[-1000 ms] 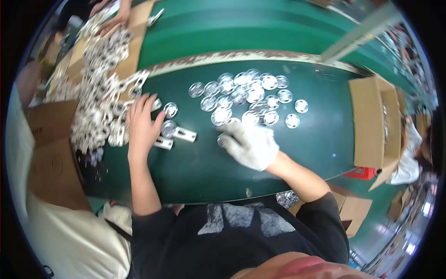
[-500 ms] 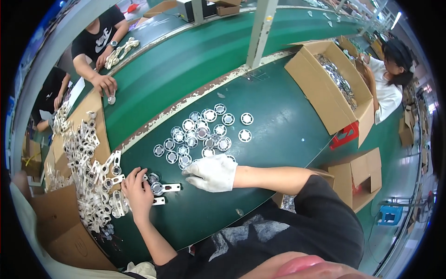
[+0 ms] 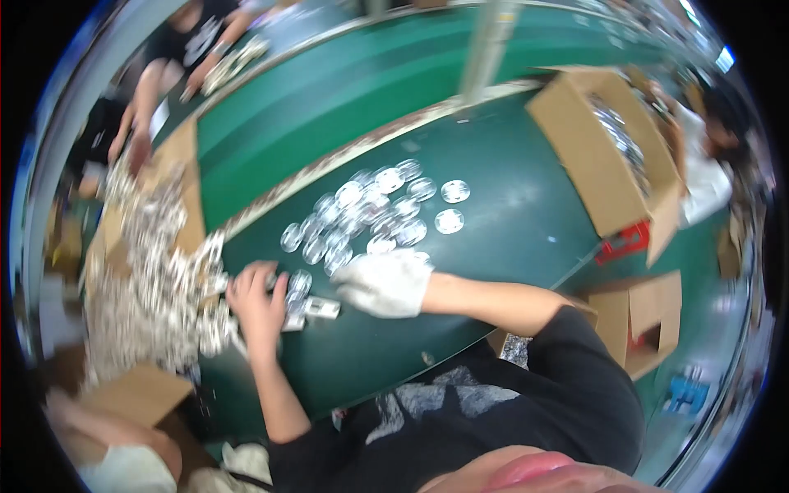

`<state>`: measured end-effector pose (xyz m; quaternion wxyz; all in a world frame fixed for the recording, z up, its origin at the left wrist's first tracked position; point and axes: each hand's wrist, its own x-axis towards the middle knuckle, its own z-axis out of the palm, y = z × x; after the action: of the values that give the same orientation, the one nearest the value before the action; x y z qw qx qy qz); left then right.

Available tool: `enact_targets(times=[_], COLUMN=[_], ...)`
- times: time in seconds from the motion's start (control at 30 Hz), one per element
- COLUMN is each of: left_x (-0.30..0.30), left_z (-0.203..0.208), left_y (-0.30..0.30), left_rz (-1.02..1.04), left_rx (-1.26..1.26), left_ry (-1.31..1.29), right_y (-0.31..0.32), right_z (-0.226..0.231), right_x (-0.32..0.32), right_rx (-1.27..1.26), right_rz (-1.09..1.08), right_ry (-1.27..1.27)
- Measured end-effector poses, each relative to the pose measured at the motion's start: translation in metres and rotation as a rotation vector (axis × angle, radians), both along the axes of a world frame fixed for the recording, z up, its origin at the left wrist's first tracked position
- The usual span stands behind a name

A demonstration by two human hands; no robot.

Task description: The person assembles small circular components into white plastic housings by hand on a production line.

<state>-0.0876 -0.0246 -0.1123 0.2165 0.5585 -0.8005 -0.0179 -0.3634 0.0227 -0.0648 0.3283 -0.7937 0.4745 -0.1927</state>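
My bare left hand [image 3: 258, 302] is over the table beside the edge of a large heap of white plastic parts [image 3: 148, 271]. Its thumb and fingers look apart, though motion smears them. Against the thumb side lie white elongated parts [image 3: 322, 308] with round discs [image 3: 299, 284] on or beside them. My right hand [image 3: 385, 285], in a white glove, has its fingers drawn together, pointing left; whatever they hold is hidden. It is at the near edge of a group of round silvery discs [image 3: 378, 209] spread on the green table [image 3: 509, 197].
Behind the table's pale rail [image 3: 329, 164] runs a green belt [image 3: 329, 82]. An open carton [image 3: 567, 156] of shiny parts stands at the right, with a smaller carton [image 3: 633, 320] below. Other people work at far left and right. Another person's arm [image 3: 123, 435] shows at lower left.
The view has shifted and blurred. The other person's arm at lower left has come further into view. A co-worker's hand at upper left has moved from the belt edge toward the heap.
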Motion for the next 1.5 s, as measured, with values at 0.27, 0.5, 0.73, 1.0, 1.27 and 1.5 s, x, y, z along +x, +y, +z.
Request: enact_targets(times=[0.27,0.5,0.73,1.0,1.27,1.5], left_x=[0.037,0.117,0.122,0.06,-0.068,-0.055], left_z=[0.02,0.001,0.002,0.059,0.066,0.043], left_y=[-0.023,-0.003,-0.044,-0.022,0.011,-0.014], left_rz=[0.054,0.58,0.332,0.028,-0.501,0.119], left_rx=[-0.259,0.004,-0.145,-0.263,0.068,0.419], left_ry=[0.388,-0.049,-0.222,0.135,0.332,-0.437], right_y=[0.009,0.013,0.01,0.0,0.0,-0.01], right_z=[-0.008,-0.026,-0.02,-0.02,-0.025,-0.028], right_x=[0.01,0.01,0.006,0.0,0.004,-0.003], right_rx=[-0.241,-0.213,-0.246,-0.296,-0.184,-0.137], right_rz=[-0.138,-0.139,-0.144,-0.115,-0.305,-0.538], right_ry=[-0.027,-0.097,-0.12,-0.238,-0.053,0.026])
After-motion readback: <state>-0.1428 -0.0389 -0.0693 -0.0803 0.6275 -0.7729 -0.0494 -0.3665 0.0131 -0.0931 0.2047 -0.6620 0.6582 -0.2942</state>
